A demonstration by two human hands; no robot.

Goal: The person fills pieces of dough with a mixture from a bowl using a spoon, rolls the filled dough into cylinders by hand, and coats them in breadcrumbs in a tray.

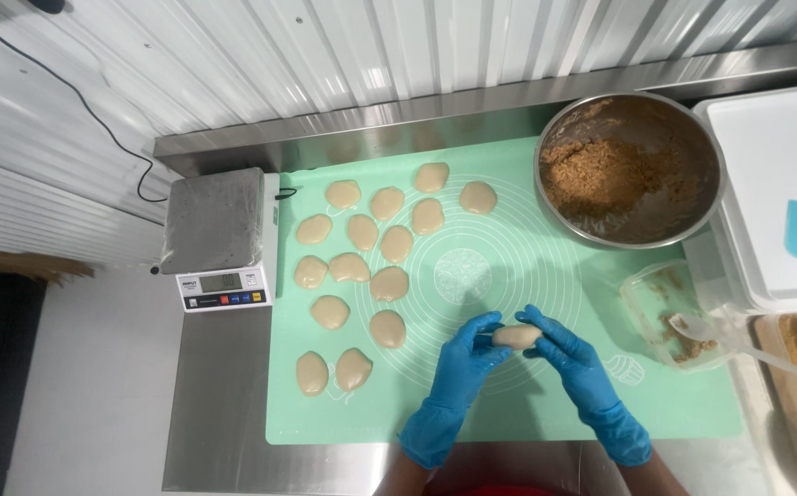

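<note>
Cupping a pale beige oval lump of dough (516, 336) between them, your hands meet low over the mint-green silicone baking mat (508, 404) on the steel table (219, 404). Your left hand (467, 358), in a blue glove, curls its fingers around the lump's left end; your right hand (568, 354), gloved the same, closes on the right end. Flattened rounds of the same pale dough (352, 267) lie in loose rows well to your left. A round steel bowl of brown crumbly filling (628, 170) sits at the mat's far right corner, and a grey digital scale (219, 239) stands just beside the mat's left edge.
</note>
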